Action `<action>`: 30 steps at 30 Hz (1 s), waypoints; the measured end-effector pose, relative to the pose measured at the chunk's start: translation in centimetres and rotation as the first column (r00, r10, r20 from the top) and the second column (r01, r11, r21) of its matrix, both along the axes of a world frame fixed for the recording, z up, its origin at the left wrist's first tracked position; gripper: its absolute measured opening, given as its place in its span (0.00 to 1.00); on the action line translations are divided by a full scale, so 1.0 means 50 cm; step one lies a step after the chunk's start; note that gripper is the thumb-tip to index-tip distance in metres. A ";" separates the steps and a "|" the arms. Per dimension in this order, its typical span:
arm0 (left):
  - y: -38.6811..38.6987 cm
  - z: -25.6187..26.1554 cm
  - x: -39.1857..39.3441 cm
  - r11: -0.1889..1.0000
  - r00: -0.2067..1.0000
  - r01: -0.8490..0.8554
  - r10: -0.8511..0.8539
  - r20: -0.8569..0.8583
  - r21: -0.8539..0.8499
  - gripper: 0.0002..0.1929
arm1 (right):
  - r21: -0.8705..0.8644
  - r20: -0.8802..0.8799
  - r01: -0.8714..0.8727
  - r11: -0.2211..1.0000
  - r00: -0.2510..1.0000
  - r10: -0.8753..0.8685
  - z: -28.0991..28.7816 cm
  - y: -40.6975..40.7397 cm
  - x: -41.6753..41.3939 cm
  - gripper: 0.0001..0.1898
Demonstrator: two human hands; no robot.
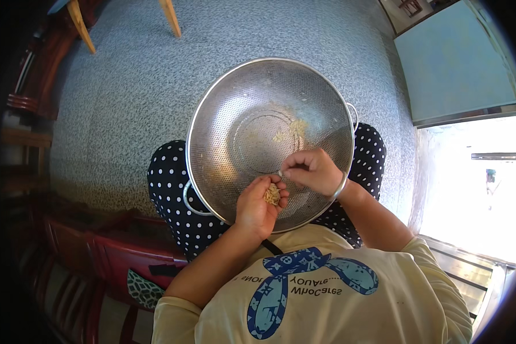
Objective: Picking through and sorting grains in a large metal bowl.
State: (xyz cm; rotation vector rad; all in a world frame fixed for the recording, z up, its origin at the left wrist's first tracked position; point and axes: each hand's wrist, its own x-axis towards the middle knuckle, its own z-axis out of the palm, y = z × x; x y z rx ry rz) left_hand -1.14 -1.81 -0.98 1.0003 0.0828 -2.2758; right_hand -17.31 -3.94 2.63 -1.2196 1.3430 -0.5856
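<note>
A large perforated stainless-steel colander [258,92] with two loop handles rests across my lap. My left hand [258,206] is cupped over its near side, holding a heap of small pale-yellow seeds or grains [272,195]. Just to the right, my right hand [311,171] has its thumb and index finger pinched together on one small whitish piece [280,173]. Its fingertips are close to the left fingers. On the colander's bottom lies a small pile of similar pale grains [298,128], with a few more stuck along the wall.
Below spreads a speckled grey floor [124,107]. A red wooden bench [133,253] stands at the lower left, with a patterned cloth [142,289] on it. Wooden legs [170,17] show at the top. A pale door panel [458,64] and a bright doorway are on the right.
</note>
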 end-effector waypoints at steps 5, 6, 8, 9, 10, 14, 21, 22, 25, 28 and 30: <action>0.000 0.000 -0.003 1.000 1.000 -0.009 0.009 0.004 -0.015 0.10 | -0.300 -0.125 -0.272 0.914 0.962 0.245 0.002 0.012 0.006 0.04; 0.000 -0.001 -0.002 1.000 1.000 -0.008 0.008 0.004 -0.016 0.10 | -0.193 -0.031 -0.145 0.970 0.989 0.141 0.005 0.012 0.009 0.05; 0.001 -0.006 0.000 1.000 1.000 0.007 -0.007 -0.015 -0.022 0.09 | -0.073 0.050 -0.022 0.997 0.998 0.026 0.002 0.010 0.006 0.06; 0.000 -0.004 -0.001 1.000 1.000 0.007 -0.007 -0.015 -0.022 0.09 | -0.153 -0.100 -0.041 0.987 0.995 0.026 -0.008 0.003 -0.005 0.05; -0.001 -0.001 -0.001 1.000 1.000 0.018 -0.018 -0.006 -0.015 0.09 | -0.228 -0.247 -0.073 0.971 0.969 0.014 -0.020 -0.004 -0.014 0.04; -0.002 0.004 -0.003 1.000 1.000 0.023 -0.023 -0.008 -0.006 0.08 | -0.405 -0.430 -0.126 0.906 0.900 -0.068 -0.064 -0.023 -0.028 0.04; -0.001 -0.002 0.000 1.000 0.999 0.025 -0.025 -0.020 -0.010 0.08 | -0.603 -0.630 -0.318 0.731 0.752 -0.192 -0.087 -0.060 -0.004 0.03; -0.001 -0.002 -0.001 1.000 1.000 0.025 -0.025 -0.018 -0.010 0.08 | -0.596 -0.657 -0.351 0.722 0.730 -0.188 -0.093 -0.062 -0.003 0.04; -0.001 -0.001 -0.002 1.000 1.000 0.022 -0.022 -0.016 -0.010 0.08 | -0.555 -0.713 -0.357 0.751 0.669 -0.210 -0.099 -0.061 0.001 0.03; 0.000 0.000 -0.003 1.000 1.000 0.020 -0.021 -0.014 -0.013 0.08 | -0.536 -0.748 -0.368 0.760 0.625 -0.225 -0.117 -0.061 -0.002 0.03; 0.000 0.000 -0.003 1.000 1.000 0.020 -0.021 -0.011 -0.013 0.08 | -0.552 -0.711 -0.324 0.768 0.664 -0.232 -0.122 -0.063 -0.005 0.03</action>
